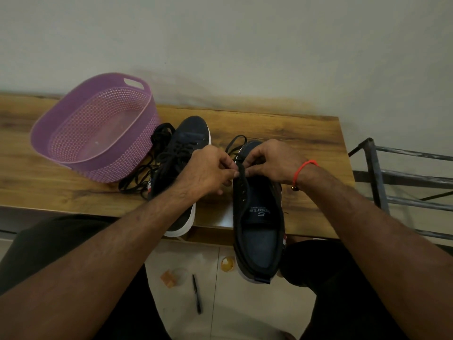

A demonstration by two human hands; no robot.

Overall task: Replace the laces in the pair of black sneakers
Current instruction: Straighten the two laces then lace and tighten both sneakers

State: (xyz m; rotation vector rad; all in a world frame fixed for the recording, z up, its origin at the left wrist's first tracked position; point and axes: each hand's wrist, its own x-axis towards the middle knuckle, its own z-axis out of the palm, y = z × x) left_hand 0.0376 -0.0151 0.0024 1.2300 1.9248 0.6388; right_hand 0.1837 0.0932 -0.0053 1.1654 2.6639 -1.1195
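Note:
Two black sneakers with white soles lie on a wooden table (306, 133). The left sneaker (181, 153) is laced and sits behind my left forearm. The right sneaker (257, 231) overhangs the table's front edge toward me, its tongue and eyelets showing. My left hand (210, 171) and my right hand (272, 160) meet over its upper eyelets, each pinching a black lace (235, 146) whose loop lies past the toe. A pile of loose black laces (144, 173) lies between the left sneaker and the basket.
A purple perforated plastic basket (49, 133) stands at the table's back left, nothing visible in it. A metal rack (392, 177) stands to the right of the table. On the tiled floor below lie a black pen (196, 294), a small orange block and a round lid.

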